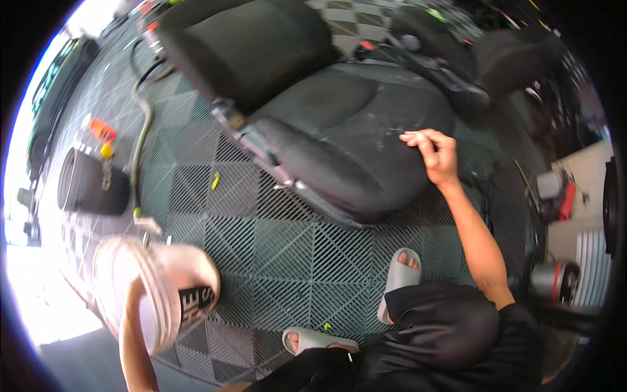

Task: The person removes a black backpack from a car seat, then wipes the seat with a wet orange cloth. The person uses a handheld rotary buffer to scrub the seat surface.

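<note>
My right hand [438, 153] is over the front of a dark fabric car seat cushion [357, 122]. Its fingers are bent and slightly spread, with nothing visible in them. Pale specks and streaks mark the fabric beside the fingertips. At lower left, my left forearm [133, 343] reaches into the mouth of a white plastic bucket [196, 264] with dark lettering on its side. The bucket's interior and rim hide most of that hand, so its grip cannot be made out. The seat's backrest [259, 44] rises behind the cushion.
Ribbed floor tiles [284, 255] surround the seat. A grey hose [145, 117] runs down to a nozzle head near the bucket. A black bucket [95, 181] and an orange-topped bottle [103, 130] are at left. Another dark seat [441, 54] stands behind; a metal canister [553, 281] is at right.
</note>
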{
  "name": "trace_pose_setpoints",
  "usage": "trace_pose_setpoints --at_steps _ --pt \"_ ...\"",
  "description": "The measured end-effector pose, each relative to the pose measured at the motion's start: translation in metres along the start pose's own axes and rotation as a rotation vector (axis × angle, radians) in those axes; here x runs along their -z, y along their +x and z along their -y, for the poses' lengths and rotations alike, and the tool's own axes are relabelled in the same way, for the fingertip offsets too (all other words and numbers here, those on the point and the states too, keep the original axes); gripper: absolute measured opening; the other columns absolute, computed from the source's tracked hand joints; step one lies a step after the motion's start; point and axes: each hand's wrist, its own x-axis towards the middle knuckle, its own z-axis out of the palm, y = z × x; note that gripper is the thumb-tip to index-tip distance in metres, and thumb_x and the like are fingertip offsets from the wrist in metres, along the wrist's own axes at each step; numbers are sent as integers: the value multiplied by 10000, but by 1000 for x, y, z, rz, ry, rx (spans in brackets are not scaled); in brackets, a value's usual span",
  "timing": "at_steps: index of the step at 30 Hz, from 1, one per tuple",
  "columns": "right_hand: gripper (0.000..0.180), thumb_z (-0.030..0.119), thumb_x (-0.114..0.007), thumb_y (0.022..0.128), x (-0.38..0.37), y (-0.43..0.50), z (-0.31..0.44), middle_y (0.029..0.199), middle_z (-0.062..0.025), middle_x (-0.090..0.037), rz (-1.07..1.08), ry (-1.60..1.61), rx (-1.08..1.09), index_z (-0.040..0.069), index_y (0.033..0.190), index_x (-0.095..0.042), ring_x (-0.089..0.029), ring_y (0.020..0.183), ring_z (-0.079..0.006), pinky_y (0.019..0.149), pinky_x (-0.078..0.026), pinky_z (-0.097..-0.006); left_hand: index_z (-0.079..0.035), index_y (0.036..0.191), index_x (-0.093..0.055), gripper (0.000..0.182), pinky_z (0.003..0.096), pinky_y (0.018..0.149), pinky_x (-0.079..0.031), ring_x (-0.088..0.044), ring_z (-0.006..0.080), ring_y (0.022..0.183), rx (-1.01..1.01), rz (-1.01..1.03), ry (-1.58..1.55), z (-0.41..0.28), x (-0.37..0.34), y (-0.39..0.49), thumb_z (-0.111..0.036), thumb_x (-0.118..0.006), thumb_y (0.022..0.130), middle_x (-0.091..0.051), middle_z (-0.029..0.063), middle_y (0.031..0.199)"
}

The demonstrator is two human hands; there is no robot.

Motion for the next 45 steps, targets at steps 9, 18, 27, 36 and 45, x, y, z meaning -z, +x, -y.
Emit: trace_pose_setpoints --at_steps 9,18,27,36,45 --pt "342 110 -709 925 -103 73 144 1106 -80 -748 671 114 90 75 1262 -664 -711 961 -162 830 -575 -299 5 1159 -704 403 294 864 -564 -695 132 895 -221 -708 -1119 -10 43 -187 -333 -773 953 -744 53 1005" --pt "1382 390 -976 676 -387 33 349 1559 -336 -403 891 332 533 -24 1646 -81 -524 1383 -444 1196 -411 -461 4 1179 -692 313 284 833 -572 -717 132 916 -492 -1099 -1467 -26 78 -268 -269 -689 1025 -741 65 1029" --pt "474 -11 -612 781 -500 7 371 1162 -258 -736 811 735 82 -87 1247 -651 -735 1052 -293 923 -567 -373 34 1384 -569 417 519 1045 -549 -629 285 1267 -422 -1121 -2072 -7 -20 -230 -231 -588 1062 -647 189 1346" --pt "512 -89 -522 831 -494 16 414 1100 -138 -680 1193 1383 -444 -43 1341 -522 -698 953 -217 794 -609 -348 -110 1459 -540 653 518 1014 -575 -676 256 1190 -739 -917 -2392 -40 -24 -192 -621 -435 1066 -658 93 1358" --pt "653 456 -639 968 -465 26 402 1593 -257 -367 1480 1058 -957 90 1485 -479 -366 1452 -523 1056 -267 -870 9 1027 -723 150 280 699 -568 -696 133 817 -215 -1728 -1766 -48 2 -176 -112 -768 953 -732 70 925"
